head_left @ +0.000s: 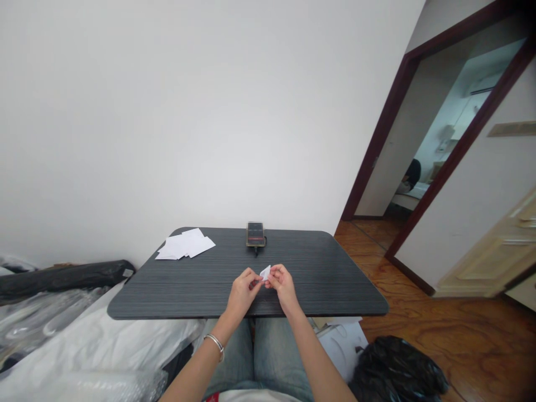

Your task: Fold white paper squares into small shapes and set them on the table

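A small folded piece of white paper is pinched between both my hands just above the near half of the dark table. My left hand, with a silver bracelet on its wrist, grips the paper's left side with closed fingertips. My right hand pinches its right side. At the table's far left corner lies a loose pile of white paper sheets. A phone lies at the far edge, a dark cable at its near end.
Plastic-wrapped bundles and a black roll lie to the left of the table. A black bag sits on the wooden floor at the right. An open doorway at the right shows a person in another room.
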`<state>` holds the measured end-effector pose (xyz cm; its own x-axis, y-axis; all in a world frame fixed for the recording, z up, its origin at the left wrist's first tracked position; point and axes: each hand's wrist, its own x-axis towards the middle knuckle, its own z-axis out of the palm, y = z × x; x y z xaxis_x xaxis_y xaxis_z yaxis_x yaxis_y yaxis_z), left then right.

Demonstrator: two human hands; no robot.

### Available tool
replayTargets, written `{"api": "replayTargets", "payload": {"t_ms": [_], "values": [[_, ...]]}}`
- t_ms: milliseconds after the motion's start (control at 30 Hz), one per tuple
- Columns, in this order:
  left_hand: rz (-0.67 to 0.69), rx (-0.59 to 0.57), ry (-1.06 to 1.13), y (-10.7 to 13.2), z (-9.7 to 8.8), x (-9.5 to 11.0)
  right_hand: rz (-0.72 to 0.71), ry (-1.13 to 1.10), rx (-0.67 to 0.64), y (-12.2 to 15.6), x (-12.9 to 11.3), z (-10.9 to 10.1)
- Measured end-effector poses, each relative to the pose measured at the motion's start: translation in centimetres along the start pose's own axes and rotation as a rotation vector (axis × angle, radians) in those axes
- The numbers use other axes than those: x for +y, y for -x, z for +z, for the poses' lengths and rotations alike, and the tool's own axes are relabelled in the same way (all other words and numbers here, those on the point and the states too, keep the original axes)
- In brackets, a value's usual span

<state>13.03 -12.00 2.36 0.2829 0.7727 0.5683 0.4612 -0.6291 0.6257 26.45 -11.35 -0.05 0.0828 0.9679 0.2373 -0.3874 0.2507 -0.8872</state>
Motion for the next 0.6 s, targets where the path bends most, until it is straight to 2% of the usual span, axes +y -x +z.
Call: {"api": "replayTargets", "payload": {"t_ms": [600], "values": [[-0.008, -0.01, 0.0, -0.1, -0.19, 0.49, -0.022, 0.053, -0.035, 0.03, -0.09, 0.07]]}}
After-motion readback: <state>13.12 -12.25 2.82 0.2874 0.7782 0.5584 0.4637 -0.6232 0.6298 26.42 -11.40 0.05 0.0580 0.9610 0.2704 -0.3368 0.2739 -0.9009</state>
